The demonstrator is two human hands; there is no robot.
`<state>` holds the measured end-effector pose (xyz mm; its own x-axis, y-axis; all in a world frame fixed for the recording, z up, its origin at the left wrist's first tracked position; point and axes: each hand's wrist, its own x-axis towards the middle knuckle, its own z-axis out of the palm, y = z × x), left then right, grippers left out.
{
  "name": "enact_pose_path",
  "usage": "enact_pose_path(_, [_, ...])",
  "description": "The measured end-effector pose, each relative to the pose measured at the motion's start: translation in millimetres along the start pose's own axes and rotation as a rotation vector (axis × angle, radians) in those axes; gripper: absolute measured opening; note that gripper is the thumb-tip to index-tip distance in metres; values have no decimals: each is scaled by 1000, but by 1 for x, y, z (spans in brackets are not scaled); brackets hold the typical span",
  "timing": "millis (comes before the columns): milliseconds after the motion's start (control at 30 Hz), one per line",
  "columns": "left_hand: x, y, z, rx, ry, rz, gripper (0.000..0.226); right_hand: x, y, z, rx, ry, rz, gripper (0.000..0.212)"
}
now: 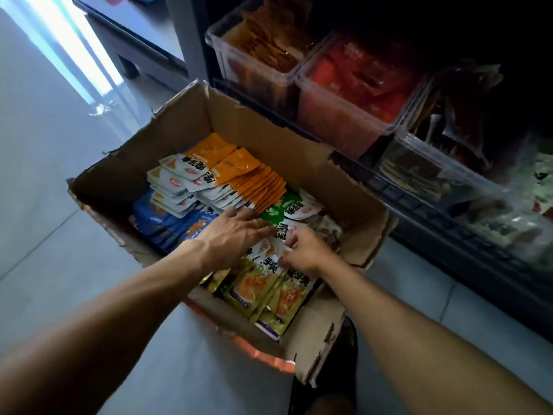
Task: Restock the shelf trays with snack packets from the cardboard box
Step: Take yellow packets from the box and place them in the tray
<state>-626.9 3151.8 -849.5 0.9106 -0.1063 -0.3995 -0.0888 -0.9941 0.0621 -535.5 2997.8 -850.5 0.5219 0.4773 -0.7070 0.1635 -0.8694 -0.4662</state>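
An open cardboard box (119, 172) sits on the floor, full of snack packets in rows: orange ones (239, 169), blue ones (158, 218), green ones (273, 212) and yellow-green ones (269, 298). Both my hands are inside the box. My left hand (230, 235) lies flat with straight fingers on the packets near the green row. My right hand (305, 251) curls its fingers round the top edges of the yellow-green packets. To the right, the shelf holds clear plastic trays: one with orange packets (254, 67), one with red packets (344, 115).
Further clear trays (443, 172) with dark and pale packets run along the dark shelf to the right. A grey cabinet (134, 34) stands at the back left. Grey tiled floor surrounds the box. My shoe (332, 381) is just below the box's torn flap.
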Motion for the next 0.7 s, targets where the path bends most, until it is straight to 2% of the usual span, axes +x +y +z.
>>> enact_pose_path(100, [7,-4,0,51,25,32,58,6,1,10,146,53,31,26])
enact_pose_path(233, [6,-15,-7,56,71,60,38,4,-3,14,186,80,33,25])
enact_pose_path(467, [17,-26,-11,81,-17,106,22,-17,-6,-10,-79,154,-46,25])
enact_pose_path(600, [16,-21,-15,71,36,123,20,-29,-1,-31,-221,208,-81,20])
enact_pose_path(700, [10,-16,-21,6,121,153,19,-39,1,-45,-235,251,-117,24])
